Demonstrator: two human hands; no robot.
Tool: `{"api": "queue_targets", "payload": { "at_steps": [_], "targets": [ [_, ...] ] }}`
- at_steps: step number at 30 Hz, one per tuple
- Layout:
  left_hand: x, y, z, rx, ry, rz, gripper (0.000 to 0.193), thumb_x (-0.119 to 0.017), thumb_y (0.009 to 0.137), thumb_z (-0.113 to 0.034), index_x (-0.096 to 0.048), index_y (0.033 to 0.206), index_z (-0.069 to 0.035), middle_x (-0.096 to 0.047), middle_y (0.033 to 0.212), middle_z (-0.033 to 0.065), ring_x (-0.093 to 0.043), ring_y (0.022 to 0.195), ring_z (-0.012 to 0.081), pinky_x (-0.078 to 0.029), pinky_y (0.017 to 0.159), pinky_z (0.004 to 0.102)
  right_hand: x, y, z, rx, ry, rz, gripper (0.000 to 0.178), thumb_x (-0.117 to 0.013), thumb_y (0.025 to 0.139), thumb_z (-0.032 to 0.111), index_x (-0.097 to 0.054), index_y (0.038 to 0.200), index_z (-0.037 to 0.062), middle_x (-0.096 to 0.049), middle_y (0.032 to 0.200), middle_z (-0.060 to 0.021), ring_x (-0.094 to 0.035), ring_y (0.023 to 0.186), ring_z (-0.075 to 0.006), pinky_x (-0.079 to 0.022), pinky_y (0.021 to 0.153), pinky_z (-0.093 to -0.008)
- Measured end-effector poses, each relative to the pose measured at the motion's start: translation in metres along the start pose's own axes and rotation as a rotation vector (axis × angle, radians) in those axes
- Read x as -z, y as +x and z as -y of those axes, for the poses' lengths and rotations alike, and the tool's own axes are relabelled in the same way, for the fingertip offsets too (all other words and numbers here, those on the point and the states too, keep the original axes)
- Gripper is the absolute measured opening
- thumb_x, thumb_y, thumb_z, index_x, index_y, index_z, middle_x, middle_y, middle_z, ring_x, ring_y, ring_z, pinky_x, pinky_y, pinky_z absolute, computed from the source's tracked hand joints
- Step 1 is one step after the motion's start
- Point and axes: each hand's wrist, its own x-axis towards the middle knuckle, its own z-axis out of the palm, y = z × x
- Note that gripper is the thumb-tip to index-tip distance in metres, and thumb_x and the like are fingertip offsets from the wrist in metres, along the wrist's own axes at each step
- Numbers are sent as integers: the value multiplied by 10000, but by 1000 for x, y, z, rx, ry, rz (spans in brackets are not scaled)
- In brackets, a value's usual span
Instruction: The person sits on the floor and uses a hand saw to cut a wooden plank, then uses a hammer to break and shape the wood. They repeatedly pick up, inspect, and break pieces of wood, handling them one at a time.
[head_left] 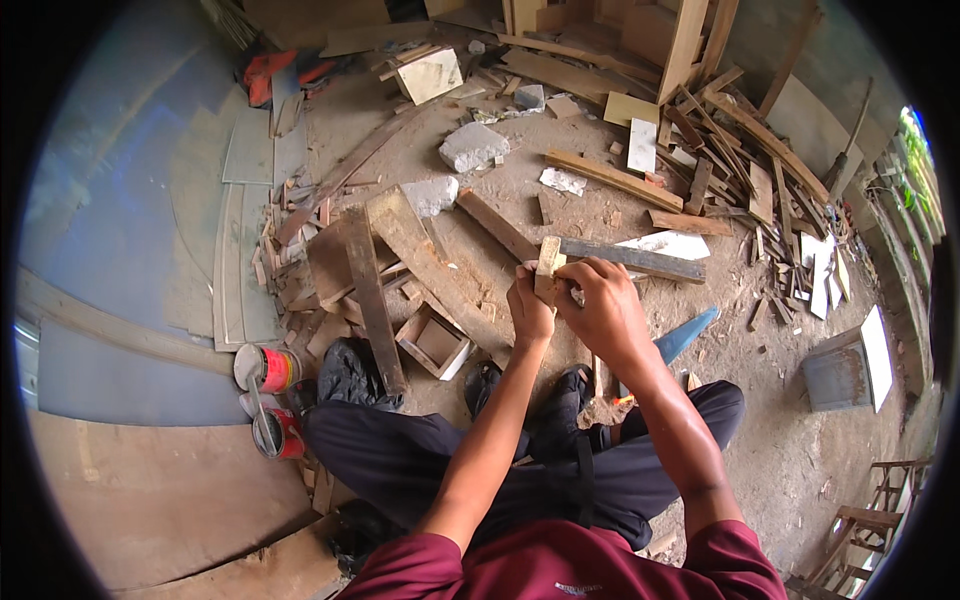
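Note:
Before me, above my lap, a short pale wood block (547, 262) stands nearly upright between my hands. My left hand (531, 308) is closed round its lower left side. The bent fingers of my right hand (603, 305) press against its right side; the fingertips are partly hidden, so I cannot tell whether they pinch anything else. Just beyond my right hand lies a dark plank (635, 260). A blue saw blade (687, 333) shows on the ground to the right of my right forearm, with a bit of orange near its lower end.
Planks and offcuts (430, 260) lie by my feet, with an open wooden box frame (437, 340). Opened paint cans (268, 370) stand at left. Concrete lumps (473, 147) lie farther off. A scrap wood pile (740, 170) is at far right, and a grey bin (840, 370) stands nearer.

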Motion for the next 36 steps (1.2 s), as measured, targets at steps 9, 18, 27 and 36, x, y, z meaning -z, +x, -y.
{"api": "queue_targets", "payload": {
  "at_steps": [9,18,27,36],
  "targets": [
    [7,6,7,-111,192,67,264,-456,999,-209,-617,1001,0,-650,870,44,-604,723,119,-487,615,264,-8,-8,-44,-231,476,-17,149,-665,833,34,-665,964,-37,-687,816,-73,-641,716,-125,-509,643,-268],
    [47,26,9,68,-307,70,406,-376,972,-271,-605,1109,36,-656,969,85,-633,857,173,-508,743,313,-13,-13,-36,-192,333,-187,131,-698,835,34,-689,957,-13,-664,894,-79,-607,740,-148,-489,671,-264],
    [44,5,25,68,-24,49,403,-353,980,-298,-606,1094,-5,-618,974,91,-593,884,181,-487,802,322,-32,-15,2,-16,376,-119,187,-695,826,14,-687,1012,-5,-642,963,-143,-645,800,-245,-518,732,-329],
    [15,-12,-4,10,84,10,311,-342,974,-252,-559,924,-35,-575,821,36,-544,743,119,-461,671,277,-22,-17,9,-70,157,-113,130,-689,797,39,-647,911,-5,-626,891,-150,-636,796,-335,-515,700,-379]
  ]
}}
